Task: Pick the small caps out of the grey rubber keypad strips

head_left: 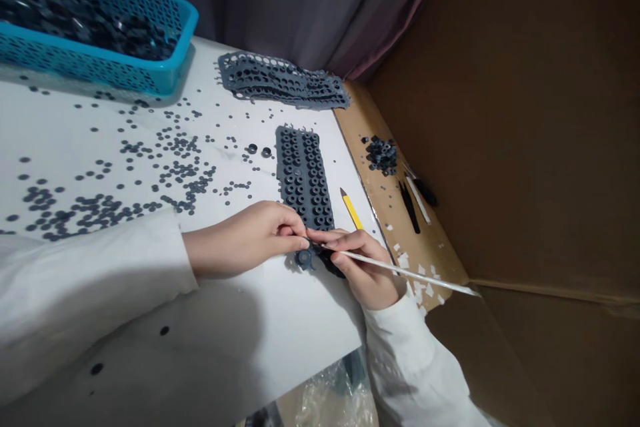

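A dark grey rubber sheet (305, 177) with rows of raised round parts lies on the white tabletop, its near end under my hands. My left hand (255, 233) is closed, thumb and forefinger pinching the sheet's near end. Just below those fingertips a single round rubber piece (304, 257) sticks out. In my right hand (367, 267) is a thin white stick (415, 275), held like a pen, its tip among the fingertips at the sheet. What the tip touches is hidden by the fingers.
A blue basket (170, 73) of dark round parts stands back left. Small black discs (185, 167) litter the table. A perforated rubber sheet (285, 80) lies behind. To the right are a yellow cutter (352, 208), a pile of dark bits (381, 155), black tweezers (410, 207) and a cardboard wall (525, 113).
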Tool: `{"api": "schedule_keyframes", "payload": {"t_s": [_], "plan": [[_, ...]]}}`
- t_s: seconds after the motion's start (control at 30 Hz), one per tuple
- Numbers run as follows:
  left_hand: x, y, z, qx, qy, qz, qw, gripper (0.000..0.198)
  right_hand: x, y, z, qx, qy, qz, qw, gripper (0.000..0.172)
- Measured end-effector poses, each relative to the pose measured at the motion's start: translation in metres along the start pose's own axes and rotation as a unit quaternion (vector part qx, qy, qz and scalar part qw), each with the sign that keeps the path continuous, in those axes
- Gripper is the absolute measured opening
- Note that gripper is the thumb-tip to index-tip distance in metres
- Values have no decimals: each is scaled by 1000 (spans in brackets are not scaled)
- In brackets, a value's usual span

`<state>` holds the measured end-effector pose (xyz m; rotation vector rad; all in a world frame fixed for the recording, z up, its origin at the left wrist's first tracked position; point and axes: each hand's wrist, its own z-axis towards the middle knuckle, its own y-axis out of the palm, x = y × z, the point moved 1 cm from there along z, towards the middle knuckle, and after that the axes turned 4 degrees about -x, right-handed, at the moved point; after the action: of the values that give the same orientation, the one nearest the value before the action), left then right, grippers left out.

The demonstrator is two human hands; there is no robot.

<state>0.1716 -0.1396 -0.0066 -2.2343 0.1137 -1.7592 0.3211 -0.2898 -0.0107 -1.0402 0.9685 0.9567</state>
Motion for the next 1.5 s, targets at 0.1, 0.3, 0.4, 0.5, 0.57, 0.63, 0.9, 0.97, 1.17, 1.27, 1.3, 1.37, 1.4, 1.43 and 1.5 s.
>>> {"api": "schedule_keyframes", "payload": {"t_s": [0.1,0.3,0.4,0.5,0.57,0.63,0.9,0.97,1.17,1.27,1.3,1.37,1.4,1.43,1.5], "plan": [[0,0,0,0,1,4,1000,23,-1,0,1,-5,-11,-11,1000,5],[0,0,1,2,9,12,1000,23,0,0,2,-12,-35,-29,999,1],[0,-1,1,1,7,12,1000,23,2,-1,0,-17,-42,-35,998,2],[0,-1,0,0,4,13,1000,23,4,-2,-1,-20,-46,-41,998,6],[1,0,0,-1,4,17,1000,23,5,-2,-1,-25,-54,-50,997,8],[1,0,0,-1,4,21,1000,23,4,-1,0,-28,-73,-64,995,10],[2,-1,0,5,7,17,1000,23,4,1,1,-59,-183,-143,971,26],[2,-1,0,6,6,15,1000,22,5,1,-1,-62,-192,-163,966,33],[1,0,0,1,5,1,1000,22,0,3,-3,-66,-195,-231,951,44],[1,0,1,1,4,-14,1000,21,-3,4,-3,-42,-178,-216,959,38],[2,0,1,0,1,-18,1000,21,-3,4,-3,-27,-167,-198,965,35],[2,0,1,-3,-3,-22,1000,20,-2,3,-3,5,-135,-149,980,26],[2,0,1,-2,-4,-22,1000,20,-1,3,-3,21,-116,-121,986,21],[2,0,1,-2,-3,-21,1000,21,0,3,-3,32,-97,-94,990,16],[2,0,1,2,0,-22,1000,21,1,3,-3,41,-64,-54,996,8]]}}
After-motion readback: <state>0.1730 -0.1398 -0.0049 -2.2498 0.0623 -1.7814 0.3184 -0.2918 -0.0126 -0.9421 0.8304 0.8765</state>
